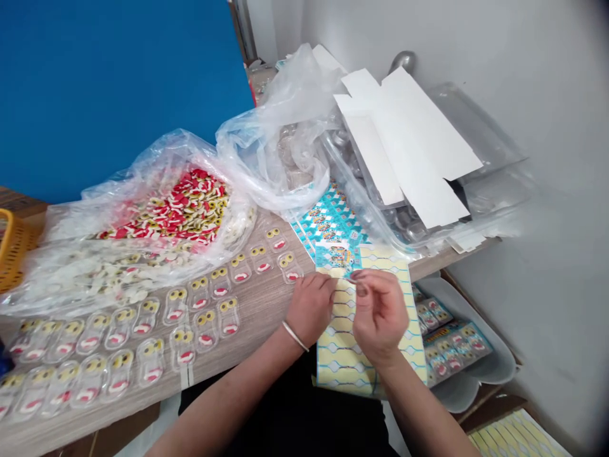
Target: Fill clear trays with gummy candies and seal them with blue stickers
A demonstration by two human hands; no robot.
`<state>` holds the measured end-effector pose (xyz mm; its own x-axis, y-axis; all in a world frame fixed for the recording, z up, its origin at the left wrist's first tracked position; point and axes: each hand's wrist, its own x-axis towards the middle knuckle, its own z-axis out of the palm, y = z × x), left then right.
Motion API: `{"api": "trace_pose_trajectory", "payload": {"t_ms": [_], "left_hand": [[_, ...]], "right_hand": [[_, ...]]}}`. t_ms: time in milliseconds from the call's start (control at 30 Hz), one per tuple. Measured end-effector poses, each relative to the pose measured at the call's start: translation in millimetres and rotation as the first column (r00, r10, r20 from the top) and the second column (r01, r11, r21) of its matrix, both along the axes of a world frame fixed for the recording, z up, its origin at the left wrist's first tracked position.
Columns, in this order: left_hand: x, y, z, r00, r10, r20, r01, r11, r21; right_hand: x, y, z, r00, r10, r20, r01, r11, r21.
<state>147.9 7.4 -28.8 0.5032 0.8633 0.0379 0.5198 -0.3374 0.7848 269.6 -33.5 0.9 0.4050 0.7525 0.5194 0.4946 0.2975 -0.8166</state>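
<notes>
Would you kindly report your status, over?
Left hand at left edge of yellow sheet; right hand over it, grip unclear; plastic pack close beside left hand.

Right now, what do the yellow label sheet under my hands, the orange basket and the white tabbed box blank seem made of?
Yellow label sheet: probably matte paper, thin with crisp cut outlines. Orange basket: likely molded plastic, evenly colored with holes in its wall; its gloss is unclear. White tabbed box blank: apparently matte cardboard, given its flat panels and sharp edges.
</notes>
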Motion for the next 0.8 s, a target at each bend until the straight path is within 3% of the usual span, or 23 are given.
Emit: {"api": "trace_pose_trajectory", "payload": {"t_ms": [33,67,133,200,333,400,467,567,667,800], "left_hand": [[-6.0,-2.1,5.0,0.977,0.090,0.194,-0.056,0.983,-0.176],[-12.7,-5.1,10.4,0.899,0.234,0.370,-0.090,0.925,-0.369],[-27.6,-11.6,20.6,0.644,0.554,0.528,-0.067,0.728,-0.682],[-43.6,-15.5,27.0,0.453,0.738,0.501,-0.021,0.570,-0.821],[-78.0,-7.5,26.3,0.293,0.877,0.382,-0.108,0.427,-0.898],[-95.2,0.5,24.7,0.240,0.904,0.355,-0.177,0.400,-0.899],[-110.2,6.9,25.2,0.216,0.905,0.367,-0.243,0.414,-0.877],[-125.6,10.3,28.1,0.211,0.892,0.399,-0.308,0.448,-0.839],[-132.7,8.0,29.2,0.230,0.878,0.420,-0.342,0.477,-0.810],[-134.6,2.3,27.8,0.296,0.860,0.417,-0.353,0.504,-0.788]], "right_hand": [[-3.3,1.7,-3.4,0.990,0.066,0.126,-0.065,0.998,-0.011],[-7.4,4.0,-7.7,0.960,0.141,0.243,-0.138,0.990,-0.029],[-17.6,9.1,-15.9,0.869,0.271,0.415,-0.268,0.961,-0.065],[-29.4,14.1,-19.9,0.785,0.366,0.500,-0.369,0.924,-0.097],[-43.8,28.2,-15.1,0.665,0.611,0.429,-0.563,0.788,-0.249],[-44.0,40.4,-13.4,0.691,0.615,0.381,-0.498,0.786,-0.365],[-42.9,55.1,-16.1,0.743,0.516,0.426,-0.281,0.819,-0.501],[-45.4,72.1,-26.2,0.693,0.471,0.545,-0.024,0.771,-0.636],[-55.4,71.0,-35.2,0.626,0.532,0.570,-0.008,0.735,-0.678],[-74.2,44.3,-40.0,0.629,0.547,0.553,-0.048,0.736,-0.675]]}}
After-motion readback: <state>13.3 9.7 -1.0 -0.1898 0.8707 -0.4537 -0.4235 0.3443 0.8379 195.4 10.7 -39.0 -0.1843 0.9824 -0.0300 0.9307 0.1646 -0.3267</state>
